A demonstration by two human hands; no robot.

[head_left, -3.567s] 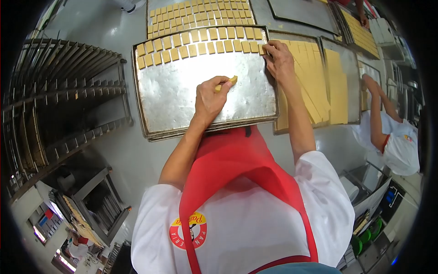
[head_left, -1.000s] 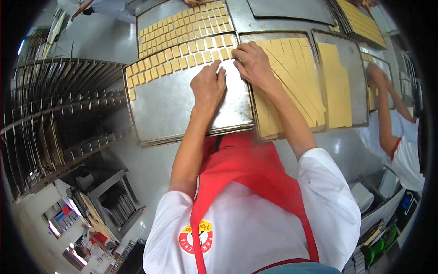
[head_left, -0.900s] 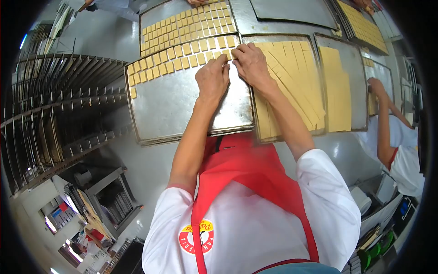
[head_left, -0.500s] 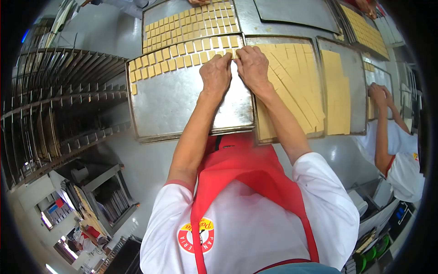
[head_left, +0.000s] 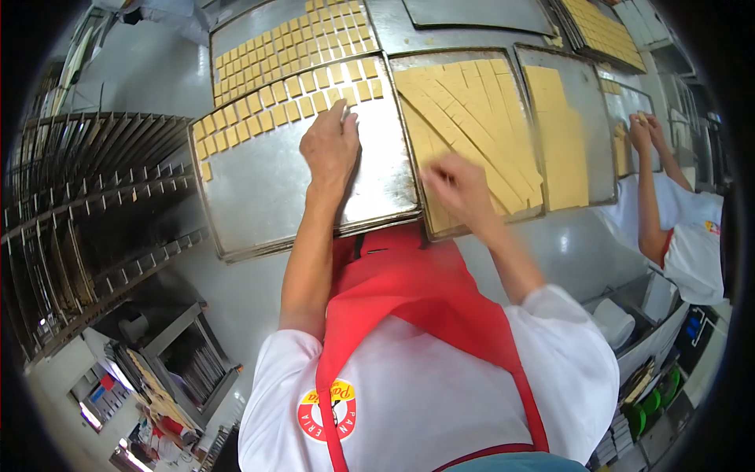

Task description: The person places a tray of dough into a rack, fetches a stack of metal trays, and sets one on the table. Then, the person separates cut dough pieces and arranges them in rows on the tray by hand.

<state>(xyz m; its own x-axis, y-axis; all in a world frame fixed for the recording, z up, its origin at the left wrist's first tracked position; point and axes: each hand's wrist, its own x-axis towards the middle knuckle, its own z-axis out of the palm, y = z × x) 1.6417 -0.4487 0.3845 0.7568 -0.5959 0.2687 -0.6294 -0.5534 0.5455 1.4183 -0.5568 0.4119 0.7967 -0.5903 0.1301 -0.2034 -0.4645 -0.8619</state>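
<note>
My left hand (head_left: 330,147) is over the metal tray (head_left: 287,185) in front of me, its fingertips by the lower row of small rectangular dough pieces (head_left: 279,116). Index finger and thumb are apart, and nothing shows between them. To the right, my right hand (head_left: 458,187) is blurred near the lower left edge of the cut yellow dough sheet (head_left: 480,118); whether it holds anything is unclear. Long slits run through that sheet, which lies on a second tray (head_left: 440,57). One single dough piece (head_left: 206,171) starts a third row at the tray's left.
Behind stands another tray with many dough pieces (head_left: 295,47). A tray with a narrower dough sheet (head_left: 560,141) lies at right. Further right, a co-worker's hands (head_left: 645,130) hold a small yellow piece. A metal rack (head_left: 94,173) fills the left side.
My hands were together at the right end of the second row and have moved apart. My left hand shifted left and slightly down; my right hand moved down and right over the dough sheet.
</note>
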